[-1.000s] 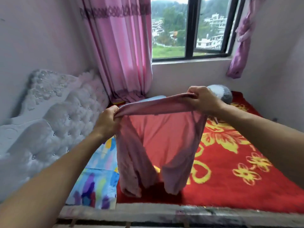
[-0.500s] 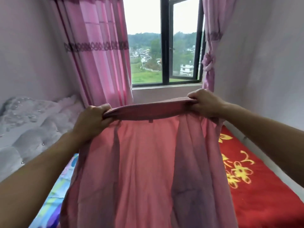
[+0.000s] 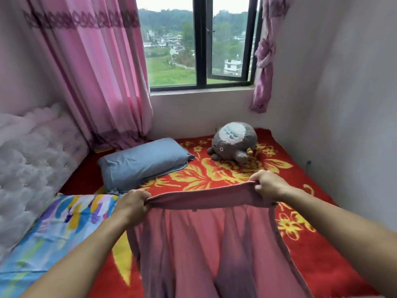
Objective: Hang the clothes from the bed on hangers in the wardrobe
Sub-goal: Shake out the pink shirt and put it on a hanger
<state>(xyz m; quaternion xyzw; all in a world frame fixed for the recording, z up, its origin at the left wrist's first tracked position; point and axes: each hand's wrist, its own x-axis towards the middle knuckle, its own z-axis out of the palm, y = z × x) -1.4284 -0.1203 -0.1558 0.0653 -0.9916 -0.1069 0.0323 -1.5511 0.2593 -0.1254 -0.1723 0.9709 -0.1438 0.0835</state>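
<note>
Here, curled fingers (image 3: 137,195) of the left hand (image 3: 131,204) and the right hand (image 3: 268,186) clamp the top edge of a pink garment (image 3: 204,244), stretched between them and hanging over the red flowered blanket (image 3: 322,265), near a blue pillow (image 3: 144,162).

Brought the pink garment (image 3: 193,244) back down from window (image 3: 199,46) height of half a second ago to low over the red blanket (image 3: 281,145) on the bed. Left hand (image 3: 132,203) and right hand (image 3: 268,184), gripping the top edge, now a little closer together than then. Hanging wider and flatter than a second ago, running off the bottom of the view. Now in plain sight beyond the top edge: blue pillow (image 3: 144,162) and grey plush toy (image 3: 234,143), mostly hidden before.
</note>
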